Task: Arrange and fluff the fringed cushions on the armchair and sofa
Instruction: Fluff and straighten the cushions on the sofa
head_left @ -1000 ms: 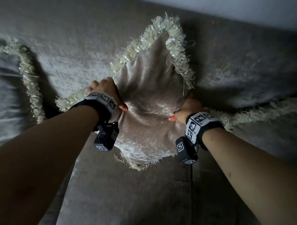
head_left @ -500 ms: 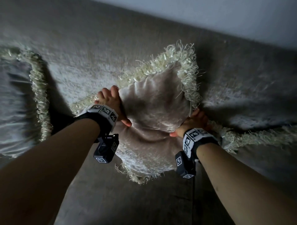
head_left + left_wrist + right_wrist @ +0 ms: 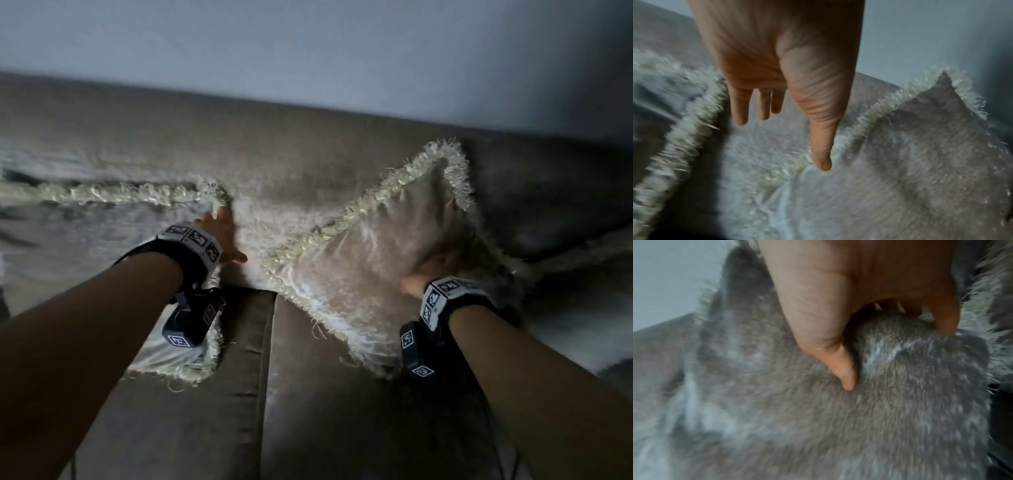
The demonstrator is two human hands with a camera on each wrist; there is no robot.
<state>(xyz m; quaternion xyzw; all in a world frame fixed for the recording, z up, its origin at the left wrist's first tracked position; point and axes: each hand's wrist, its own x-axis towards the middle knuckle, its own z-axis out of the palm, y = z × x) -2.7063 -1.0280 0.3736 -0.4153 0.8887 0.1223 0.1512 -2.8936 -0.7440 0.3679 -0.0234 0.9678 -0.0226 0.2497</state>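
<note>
Our right hand (image 3: 432, 270) pinches the right edge of the fringed cushion (image 3: 370, 260) between thumb and curled fingers (image 3: 945, 321), while our left hand (image 3: 219, 236), fingers straight and spread, hangs apart just beside its left fringe, the cushion propped point-up against the sofa (image 3: 308, 150) backrest.

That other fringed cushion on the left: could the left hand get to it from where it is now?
Probably yes. The open left hand hovers right beside that left cushion's fringed corner, with nothing between them.
</note>
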